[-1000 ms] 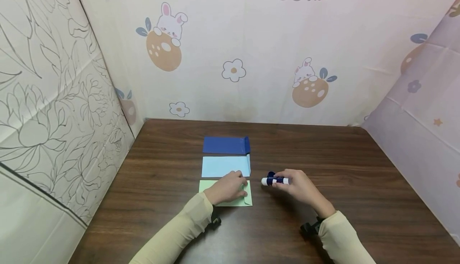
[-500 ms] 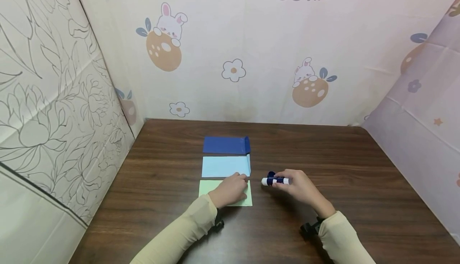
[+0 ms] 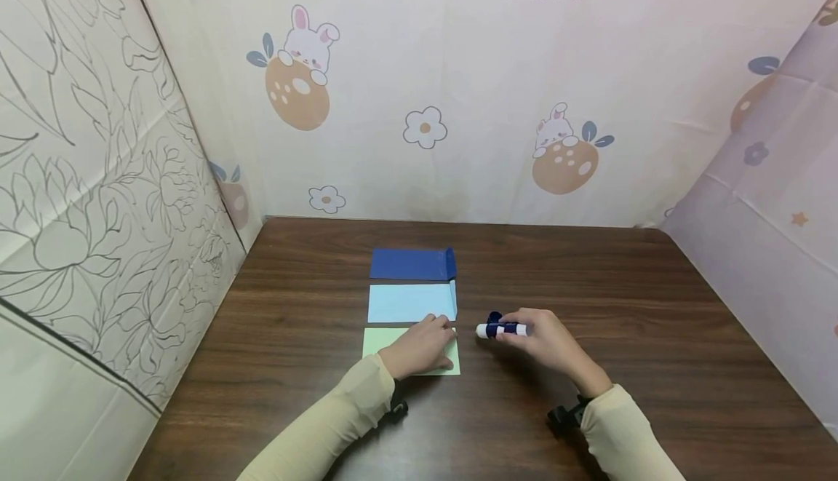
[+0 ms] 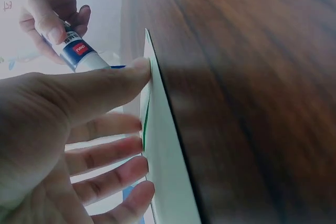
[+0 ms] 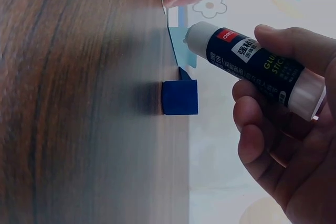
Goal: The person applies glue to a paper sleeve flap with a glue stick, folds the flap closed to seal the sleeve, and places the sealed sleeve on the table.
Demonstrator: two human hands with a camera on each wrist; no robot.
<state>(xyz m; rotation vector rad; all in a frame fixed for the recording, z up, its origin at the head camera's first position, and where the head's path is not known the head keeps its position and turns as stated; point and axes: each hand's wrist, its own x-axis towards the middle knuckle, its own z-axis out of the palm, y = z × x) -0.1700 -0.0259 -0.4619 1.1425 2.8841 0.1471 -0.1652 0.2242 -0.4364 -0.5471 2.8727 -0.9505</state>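
Closest to where I stand, the person's two pale yellow sleeves (image 3: 321, 419) reach in over the dark wood-grain table (image 3: 622, 277), a small black wrist camera (image 3: 564, 418) strapped at the right cuff. The left hand (image 3: 419, 346) lies over the right end of a pale green envelope (image 3: 378, 339); its fingers are nearly straight, their tips touching the paper, with nothing clasped in them. The envelope sits flat on the table, nearest of three in a column

To the right of it, well apart from the left hand, the right hand (image 3: 553, 339) grips a glue stick (image 5: 236, 51) between thumb and fingers. The stick is uncapped and held above the wood, its white end toward the green envelope. Just beyond it a dark blue cap (image 5: 180, 97) stands on the table

Past the left hand comes a light blue envelope (image 3: 404, 303), then a dark blue envelope (image 3: 407, 265), each with its flap at the right end. At the table's far edge hangs a white cloth (image 3: 373, 52) printed with rabbits, orange spotted fruit and flowers, with mirrored "Juice" lettering high up
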